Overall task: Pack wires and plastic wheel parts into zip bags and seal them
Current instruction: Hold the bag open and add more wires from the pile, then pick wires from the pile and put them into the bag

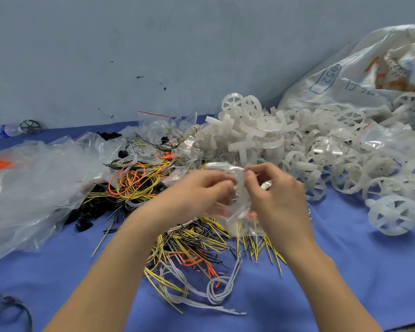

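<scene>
Both hands, left hand (pixel 201 190) and right hand (pixel 271 188), are pinching a zip bag (pixel 235 207) (apparently holding a wheel part) mid-worktop (pixel 345 271), likely sealing it.

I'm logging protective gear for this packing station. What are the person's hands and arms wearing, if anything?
Nothing shows. The left hand and right hand are bare, with no gloves, rings or watch in view. Both forearms are bare too, and no sleeve reaches into the picture. Nails look short and unpainted.
</scene>
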